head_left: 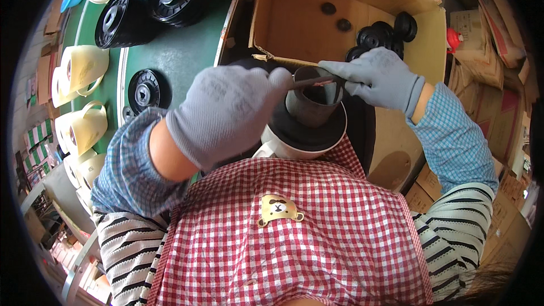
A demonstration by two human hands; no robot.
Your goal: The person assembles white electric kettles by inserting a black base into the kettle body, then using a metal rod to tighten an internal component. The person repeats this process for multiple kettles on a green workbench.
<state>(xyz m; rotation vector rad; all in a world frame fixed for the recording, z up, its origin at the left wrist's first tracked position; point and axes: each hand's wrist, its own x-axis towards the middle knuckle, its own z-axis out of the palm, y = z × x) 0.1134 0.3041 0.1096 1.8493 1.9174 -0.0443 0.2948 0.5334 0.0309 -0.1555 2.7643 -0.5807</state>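
Head view: the dark cup (309,114) is located centrally, in front of the person, seated on the black disc (292,128) over the white mug (306,152), with its open end facing up. The cup's long axis stands near upright; any slight tilt cannot be told through the lens bend. The left hand (229,110), gloved, is at the cup's left; its fingers are clamped on a dark bar (306,83). The bar's long axis runs left to right across the cup's mouth, from the left fingers toward the right hand (382,79). The right hand, also gloved, is at the cup's right. Its fingers reach left along the far side and right edge of the rim; whether they pinch the rim or only rest on it cannot be told. Neither hand is clearly nearer: the cup lies between them, to the right of the left fingers and below the right fingers. Beyond the cup, a carton (317,28) contains black caps (374,37). The worktop (181,48), at left, carries cream mugs (85,68).
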